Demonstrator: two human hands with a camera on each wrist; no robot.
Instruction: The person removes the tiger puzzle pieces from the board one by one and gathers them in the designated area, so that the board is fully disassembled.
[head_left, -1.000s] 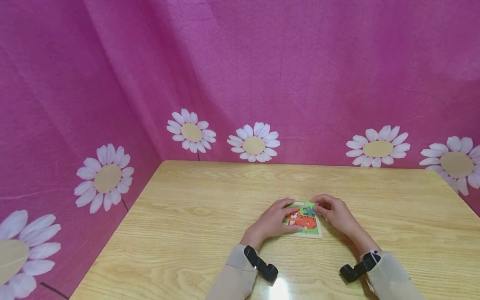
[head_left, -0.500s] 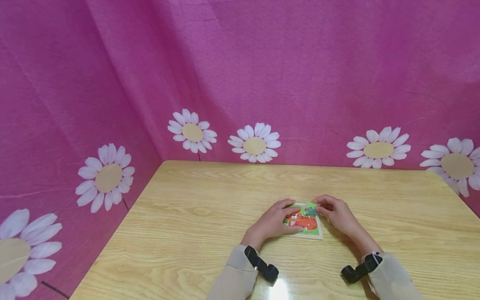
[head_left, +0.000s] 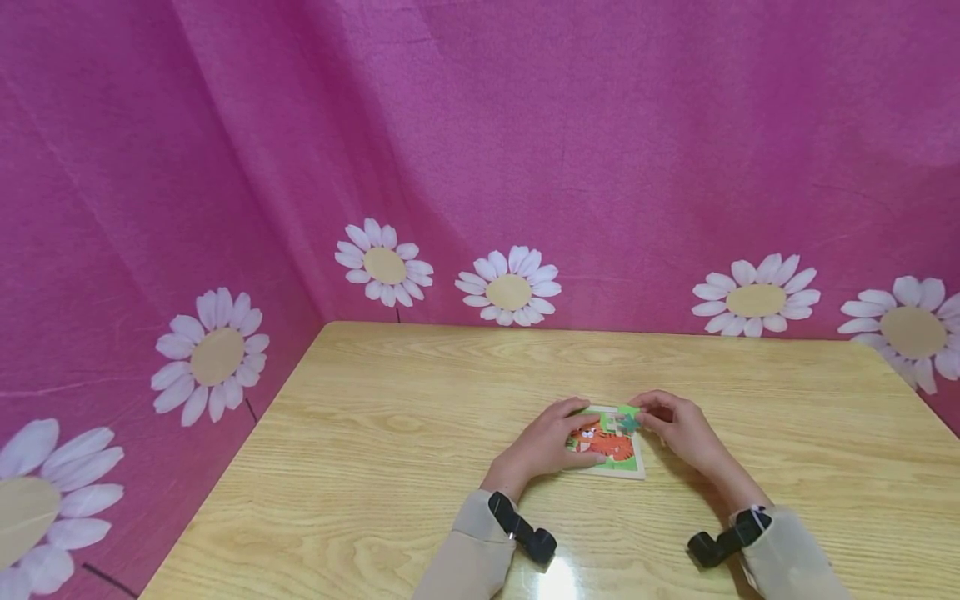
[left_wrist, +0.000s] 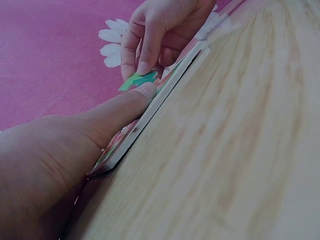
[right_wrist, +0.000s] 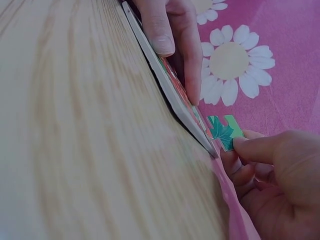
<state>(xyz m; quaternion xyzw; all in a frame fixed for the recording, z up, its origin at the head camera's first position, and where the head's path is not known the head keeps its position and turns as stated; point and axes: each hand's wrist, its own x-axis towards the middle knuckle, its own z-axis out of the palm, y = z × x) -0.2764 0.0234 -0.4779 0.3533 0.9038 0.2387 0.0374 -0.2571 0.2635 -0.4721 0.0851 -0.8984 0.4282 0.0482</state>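
Head view: glare (head_left: pixel 558 579) whitens the near part of the wood-grain table (head_left: pixel 375 450). Beyond it lies the puzzle (head_left: pixel 617 447), the left hand (head_left: pixel 542 445) resting spread across its left side; the right hand (head_left: pixel 684 432) pinches a green piece (head_left: pixel 627 424) by its far right corner. Behind the table hangs pink cloth (head_left: pixel 600 150) with white daisies (head_left: pixel 508 292).

The bench (head_left: pixel 360 467) has a pale yellowish wood top with streaky grain and rounded far corners, and directly on it a small framed tiger puzzle (head_left: pixel 618 450) lies picture side up.
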